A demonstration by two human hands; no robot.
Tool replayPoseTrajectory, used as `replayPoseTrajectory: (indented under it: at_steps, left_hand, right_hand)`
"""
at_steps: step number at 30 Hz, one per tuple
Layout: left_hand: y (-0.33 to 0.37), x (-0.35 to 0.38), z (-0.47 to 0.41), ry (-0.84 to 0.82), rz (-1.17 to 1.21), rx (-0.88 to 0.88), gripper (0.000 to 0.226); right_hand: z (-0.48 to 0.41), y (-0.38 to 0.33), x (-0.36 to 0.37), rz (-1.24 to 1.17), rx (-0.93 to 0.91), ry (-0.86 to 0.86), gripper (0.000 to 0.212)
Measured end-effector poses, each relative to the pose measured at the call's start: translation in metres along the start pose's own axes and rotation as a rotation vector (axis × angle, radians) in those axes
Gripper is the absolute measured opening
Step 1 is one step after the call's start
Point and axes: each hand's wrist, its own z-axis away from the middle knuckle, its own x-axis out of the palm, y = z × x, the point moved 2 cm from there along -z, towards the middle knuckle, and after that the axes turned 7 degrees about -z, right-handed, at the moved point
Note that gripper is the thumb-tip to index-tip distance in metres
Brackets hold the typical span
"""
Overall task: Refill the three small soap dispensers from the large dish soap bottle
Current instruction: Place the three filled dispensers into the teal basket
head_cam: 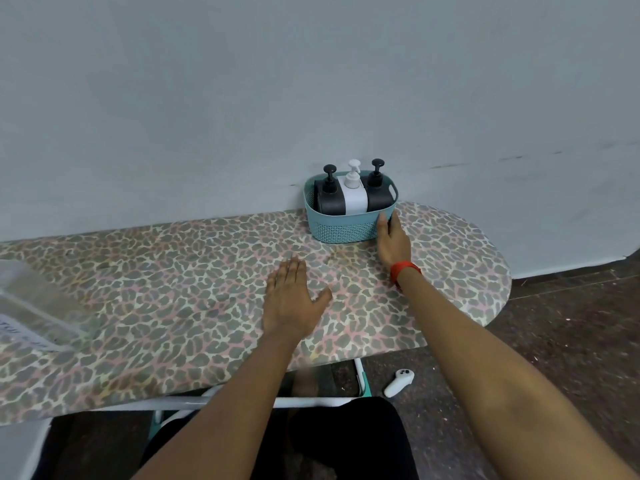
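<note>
Nearest of all, well in front of the teal basket (341,230) and a little to its right: a white handheld controller (398,383) lying on the dark floor (554,358). Above that, a leopard-print ironing board (156,289), bearing the basket at its far edge. In front of the basket and slightly left, well apart from it: the left hand (293,299), palm down, flat on the board's cover, fingers straight and close together, thumb spread to the side, holding nothing. Far to the basket's left, at the frame's edge: a clear plastic box (31,299), blurred. Right up against the basket's front right corner: the right hand (393,240), red band (404,270) at the wrist, thumb laid on the front wall, fingers nearly straight along the right end, touching but not wrapped round anything. Inside the basket, upright in one row: a black soap dispenser (327,199) at the left, a white soap dispenser (354,197) in the middle, a second black dispenser (378,194) at the right, all touching, pumps on. Just behind the basket: a pale grey-blue wall (311,98).
</note>
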Motion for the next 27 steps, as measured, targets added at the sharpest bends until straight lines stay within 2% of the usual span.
replayPoseTrajectory:
  at_steps: [5,10,12,19,24,27]
  left_hand:
    - [0.001,-0.006,0.001,-0.018,0.031,0.001,0.094]
    - [-0.002,-0.022,0.004,-0.095,0.126,0.035,0.092]
    - [-0.011,-0.03,0.011,-0.099,0.221,0.033,0.088]
    - [-0.123,-0.07,0.091,0.164,0.403,-0.111,0.057]
    - [-0.237,-0.101,0.164,0.328,0.346,-0.274,0.038]
    - [-0.294,-0.118,0.193,0.395,0.379,-0.382,0.035]
  right_hand:
    - [0.002,-0.008,-0.007,-0.028,0.078,-0.076,0.065]
    - [0.044,-0.025,-0.001,-0.1,0.137,0.184,0.07]
    - [0.066,-0.034,0.006,-0.076,0.074,0.187,0.065]
    - [0.138,-0.087,0.076,-0.039,-0.171,-0.091,0.063]
    - [0.189,-0.14,0.171,-0.063,-0.238,-0.347,0.07]
    - [0.216,-0.165,0.228,-0.015,-0.258,-0.548,0.08]
